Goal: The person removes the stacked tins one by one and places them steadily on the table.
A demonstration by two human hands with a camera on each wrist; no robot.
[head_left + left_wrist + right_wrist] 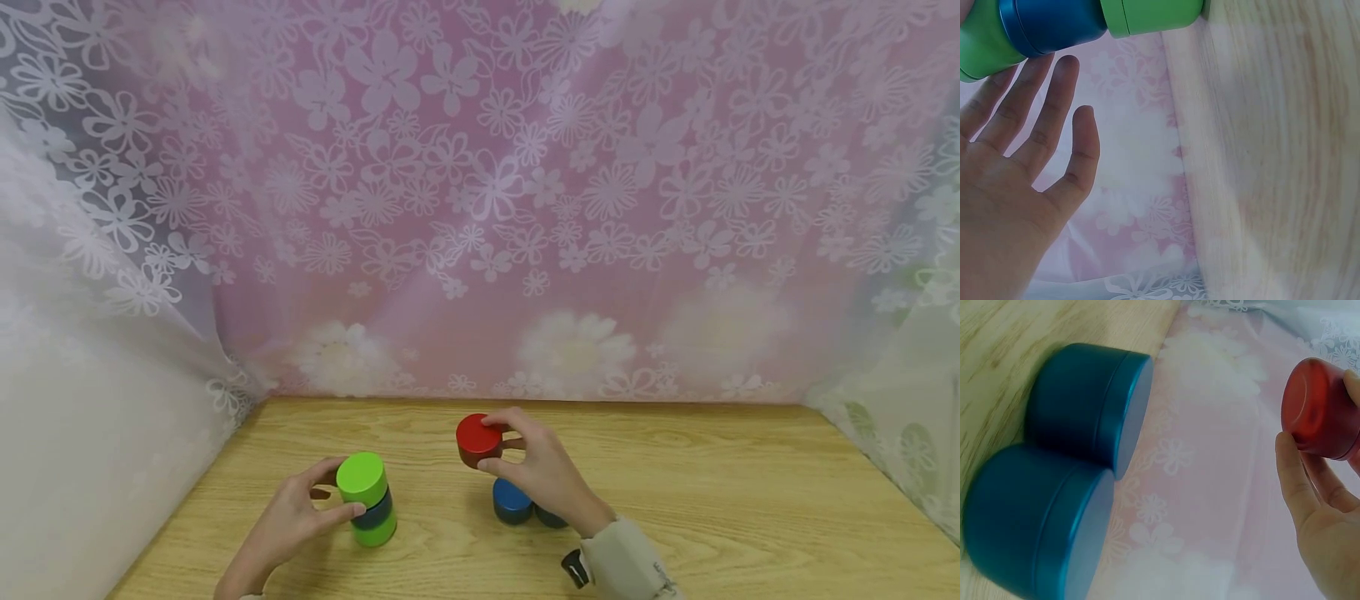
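Note:
On the left of the table in the head view stands a stack of round tins: a green tin point(362, 473) on top, a dark blue tin point(372, 512) in the middle and another green tin point(376, 532) at the bottom. My left hand point(288, 515) holds the stack's upper part, thumb on the near side and fingers on the far side. To its right, my right hand point(542, 468) pinches a red tin point(478, 439) by its side. The right wrist view shows this red tin point(1313, 409) raised off the table, its rounded base towards the camera.
Two blue tins stand side by side on the wooden table point(735, 500), one blue tin point(512, 502) partly beside the other blue tin point(551, 517) under my right hand. A small black object point(575, 568) is by the right sleeve. A flowered curtain point(525, 208) encloses the back and sides.

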